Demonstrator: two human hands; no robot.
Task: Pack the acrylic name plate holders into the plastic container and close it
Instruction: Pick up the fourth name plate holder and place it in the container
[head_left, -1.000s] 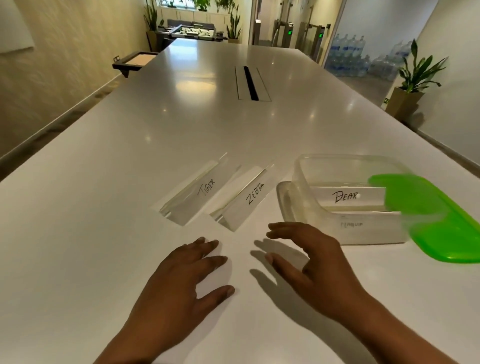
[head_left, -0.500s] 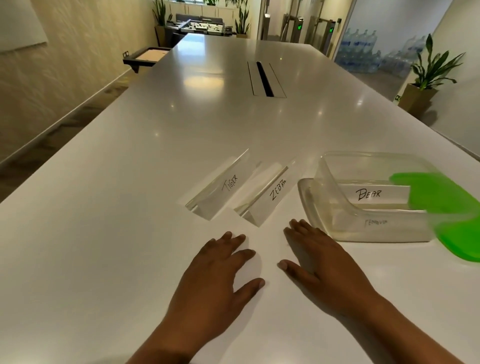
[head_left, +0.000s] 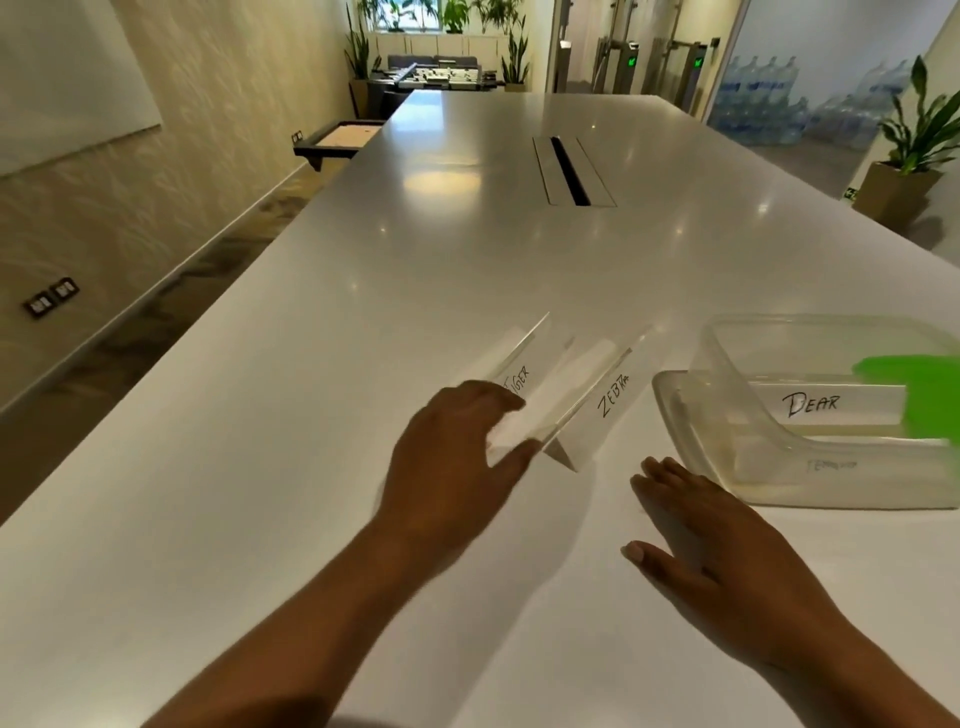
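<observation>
Lettering: TIGER in left hand, ZEBRA alongside, BEAR inside container.

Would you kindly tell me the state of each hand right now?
Left hand: closed on the near end of the TIGER holder.
Right hand: open, flat on the table, holding nothing.

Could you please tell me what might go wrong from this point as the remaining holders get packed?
1. The left hand grips the TIGER holder close beside the ZEBRA holder; lifting it could knock the ZEBRA holder aside.
2. The green lid sits over the right part of the container, next to the BEAR holder; it may block the next holder or slip.
</observation>
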